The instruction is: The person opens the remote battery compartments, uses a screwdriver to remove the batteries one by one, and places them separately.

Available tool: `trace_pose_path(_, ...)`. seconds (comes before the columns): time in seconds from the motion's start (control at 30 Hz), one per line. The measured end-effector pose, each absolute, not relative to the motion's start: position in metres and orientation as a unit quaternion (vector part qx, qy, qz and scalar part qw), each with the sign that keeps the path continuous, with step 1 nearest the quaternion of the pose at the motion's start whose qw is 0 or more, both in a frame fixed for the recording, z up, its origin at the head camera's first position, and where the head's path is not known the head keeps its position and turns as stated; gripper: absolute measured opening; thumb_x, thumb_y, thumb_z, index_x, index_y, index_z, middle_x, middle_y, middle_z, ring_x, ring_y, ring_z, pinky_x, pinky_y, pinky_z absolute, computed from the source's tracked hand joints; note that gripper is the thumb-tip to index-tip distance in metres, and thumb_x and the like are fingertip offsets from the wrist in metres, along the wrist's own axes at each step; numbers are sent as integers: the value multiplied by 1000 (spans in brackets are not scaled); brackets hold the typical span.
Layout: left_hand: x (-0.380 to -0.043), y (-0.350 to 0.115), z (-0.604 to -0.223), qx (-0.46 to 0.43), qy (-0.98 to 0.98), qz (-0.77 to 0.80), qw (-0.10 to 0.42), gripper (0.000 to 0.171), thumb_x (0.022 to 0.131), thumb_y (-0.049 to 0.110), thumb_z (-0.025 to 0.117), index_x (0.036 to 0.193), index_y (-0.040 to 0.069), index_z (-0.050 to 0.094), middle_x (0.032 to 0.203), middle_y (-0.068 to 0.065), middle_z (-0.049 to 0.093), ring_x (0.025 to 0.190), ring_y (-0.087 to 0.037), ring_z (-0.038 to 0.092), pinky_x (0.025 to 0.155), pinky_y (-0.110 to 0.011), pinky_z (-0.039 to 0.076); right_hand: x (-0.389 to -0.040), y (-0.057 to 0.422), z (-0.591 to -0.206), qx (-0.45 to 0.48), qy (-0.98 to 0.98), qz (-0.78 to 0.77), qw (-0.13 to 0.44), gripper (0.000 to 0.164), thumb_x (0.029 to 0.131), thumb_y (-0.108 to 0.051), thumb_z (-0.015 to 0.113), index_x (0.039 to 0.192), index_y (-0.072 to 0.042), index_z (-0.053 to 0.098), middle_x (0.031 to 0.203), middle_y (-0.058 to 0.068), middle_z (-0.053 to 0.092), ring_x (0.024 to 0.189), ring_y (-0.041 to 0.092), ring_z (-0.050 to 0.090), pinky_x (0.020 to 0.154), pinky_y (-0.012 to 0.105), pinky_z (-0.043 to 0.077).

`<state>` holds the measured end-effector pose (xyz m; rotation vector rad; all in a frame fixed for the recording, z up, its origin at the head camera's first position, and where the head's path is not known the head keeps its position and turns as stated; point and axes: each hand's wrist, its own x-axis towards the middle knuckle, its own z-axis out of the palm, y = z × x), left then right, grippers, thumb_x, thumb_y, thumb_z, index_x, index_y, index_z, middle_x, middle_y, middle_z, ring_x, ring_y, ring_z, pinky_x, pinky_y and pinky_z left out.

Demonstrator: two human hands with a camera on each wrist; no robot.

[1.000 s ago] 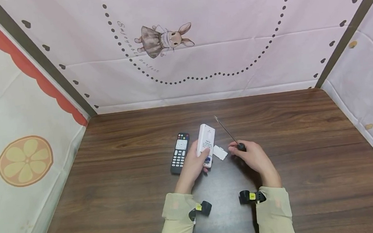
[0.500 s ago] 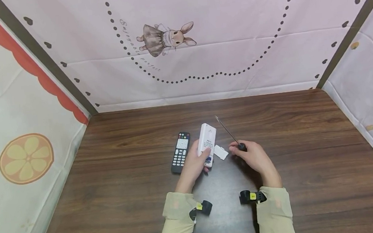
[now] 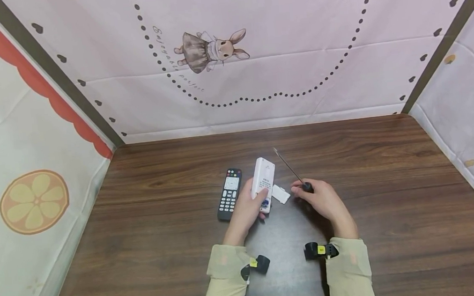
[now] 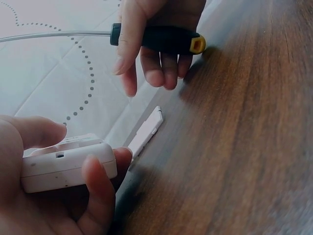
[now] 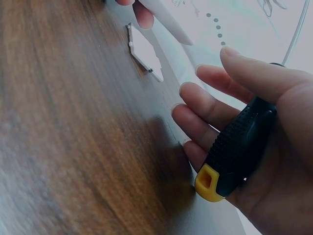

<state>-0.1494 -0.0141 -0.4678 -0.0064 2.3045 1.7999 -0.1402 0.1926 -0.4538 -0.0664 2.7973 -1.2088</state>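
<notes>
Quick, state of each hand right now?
Left hand: closed, holding the white remote.
Right hand: loosely closed, holding the screwdriver.

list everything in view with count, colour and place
device: 1, white, in the left hand
cover: 1, white, right of the device
screwdriver: 1, dark handle with yellow end, in the right hand
remote: 1, black, left of the device
table: 1, brown, beneath them
cloths: 3, pale with prints, behind and beside the table
poles: 2, grey, at the back corners
wrist cameras: 2, black, one per wrist
sleeves: 2, pale, on the forearms
left hand: 1, bare, holding the device
right hand: 1, bare, holding the screwdriver
</notes>
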Motion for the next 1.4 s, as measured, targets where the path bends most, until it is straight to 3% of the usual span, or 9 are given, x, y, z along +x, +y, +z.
trace_pose_path(0.53,-150,-16,-468,-3,774,624,109,48,93,25,53,137,17,36,92,-12,60,53,-16,57,41,-33,50,-140,193,-453,-21,916,-398,49,27,88,-41,58,106,-22,66,92,-2,67,81,16,56,74,33,45)
trace_pose_path(1.03,-152,-16,-467,-12,775,622,110,56,89,14,52,140,16,31,103,-12,59,57,-17,57,45,-33,52,-142,195,-454,-15,917,-396,46,30,88,-43,57,107,-22,66,93,-2,67,83,16,57,76,34,45)
trace_pose_path(1.2,-153,-17,-466,-17,752,649,109,55,89,12,49,141,15,29,104,-15,60,64,-19,61,46,-35,54,-142,194,-452,7,906,-419,57,38,86,-50,56,107,-20,65,76,2,62,67,17,56,64,29,45)
trace_pose_path(1.4,-152,-20,-461,-17,707,698,116,46,94,20,49,137,16,32,98,-20,63,78,-32,66,46,-37,54,-141,193,-448,29,897,-435,73,56,81,-63,54,108,-15,62,66,5,51,47,20,52,47,31,44)
